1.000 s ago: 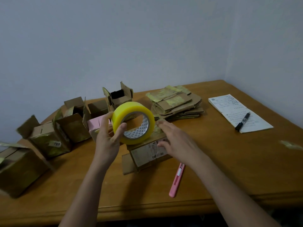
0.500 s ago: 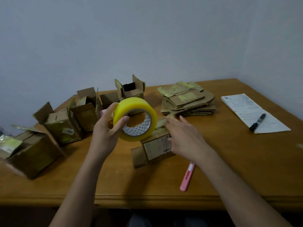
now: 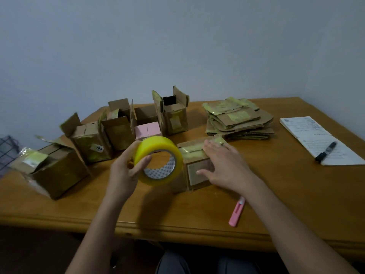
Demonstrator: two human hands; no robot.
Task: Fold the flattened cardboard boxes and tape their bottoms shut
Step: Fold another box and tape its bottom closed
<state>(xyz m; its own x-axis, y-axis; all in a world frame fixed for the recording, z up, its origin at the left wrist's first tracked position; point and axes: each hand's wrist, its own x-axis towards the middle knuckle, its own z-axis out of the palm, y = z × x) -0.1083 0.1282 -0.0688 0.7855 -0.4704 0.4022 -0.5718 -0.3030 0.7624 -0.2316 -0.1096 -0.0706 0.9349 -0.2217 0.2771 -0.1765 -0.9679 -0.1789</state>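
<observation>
The left hand point(image 3: 122, 175) grips the yellow tape roll point(image 3: 159, 161); the flat right hand point(image 3: 223, 165) presses the small brown cardboard box point(image 3: 195, 171), whose flaps may spring open if released

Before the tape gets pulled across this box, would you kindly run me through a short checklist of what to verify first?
1. Tape roll in hand: ok, the left hand grips it, raised beside the box.
2. Box held steady: ok, the right hand lies flat on its top, thumb on the near face.
3. Flaps closed under the palm: cannot tell, the hand covers the seam.
4. Free tape end found: cannot tell, no loose end shows on the roll.
5. Cutter within reach: ok, the pink knife lies on the table beside the right forearm.
6. More work waiting: ok, the flat stack sits behind the box.
</observation>
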